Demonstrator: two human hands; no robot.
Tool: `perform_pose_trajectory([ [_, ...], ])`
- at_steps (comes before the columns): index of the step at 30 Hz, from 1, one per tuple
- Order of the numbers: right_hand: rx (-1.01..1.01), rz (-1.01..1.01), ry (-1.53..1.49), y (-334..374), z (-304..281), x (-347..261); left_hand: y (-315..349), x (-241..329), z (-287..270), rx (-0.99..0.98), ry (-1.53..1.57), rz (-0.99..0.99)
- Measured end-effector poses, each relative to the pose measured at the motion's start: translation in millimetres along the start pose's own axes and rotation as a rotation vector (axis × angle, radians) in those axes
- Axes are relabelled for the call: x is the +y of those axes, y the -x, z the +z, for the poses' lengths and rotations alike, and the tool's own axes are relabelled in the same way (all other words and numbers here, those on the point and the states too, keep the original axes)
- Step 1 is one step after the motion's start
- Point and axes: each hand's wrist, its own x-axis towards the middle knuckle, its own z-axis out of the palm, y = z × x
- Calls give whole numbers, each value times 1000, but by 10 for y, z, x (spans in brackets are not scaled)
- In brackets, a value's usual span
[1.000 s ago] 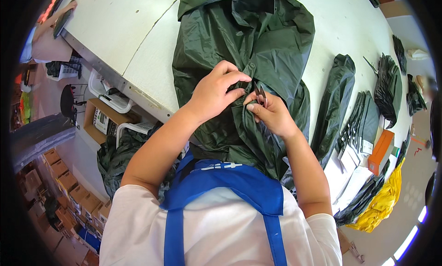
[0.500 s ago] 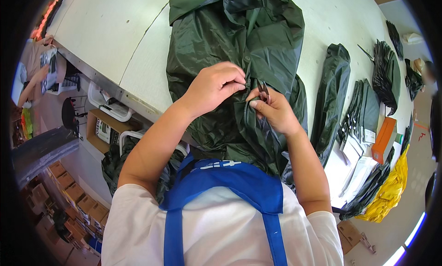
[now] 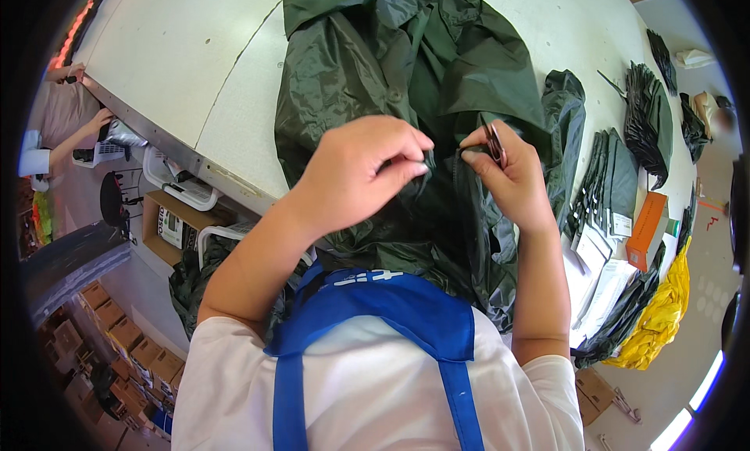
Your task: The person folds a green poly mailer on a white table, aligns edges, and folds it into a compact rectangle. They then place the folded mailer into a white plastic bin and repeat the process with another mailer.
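A dark green, shiny garment lies crumpled across the table in front of me, with a round snap button on it. My left hand is closed, thumb and fingers pinching an edge of the cloth. To the right of it, my right hand pinches the facing edge between thumb and forefinger. Small dark-bladed snips are tucked in that same right hand, blades pointing away from me. A zipper edge runs down the cloth below the right fingertips. The two hands are apart, with green fabric between them.
Right of the garment on the white table lie a rolled dark green bundle, stacked folded green pieces, an orange box and yellow fabric. White baskets and a cardboard box stand left. Another person's hand shows far left.
My hands have moved apart, the right one going further right with the snips and the garment edge. The opening in the cloth has spread wider. The snips have turned more upright.
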Motion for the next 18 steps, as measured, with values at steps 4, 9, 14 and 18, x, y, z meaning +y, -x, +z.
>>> perform_pose_trajectory([
  [4, -96, -18, -54, 73, 62, -128, 45, 17, 149, 43, -36, 31],
  [9, -97, -8, 34, 70, 90, -163, 68, 20, 159, 93, 5, -14],
  [14, -51, -61, 123, 92, 139, -219, 56, 29, 122, -2, -81, 80],
  [18, 144, -179, 268, 176, 292, -148, 48, -1, 163, -27, -50, 89],
])
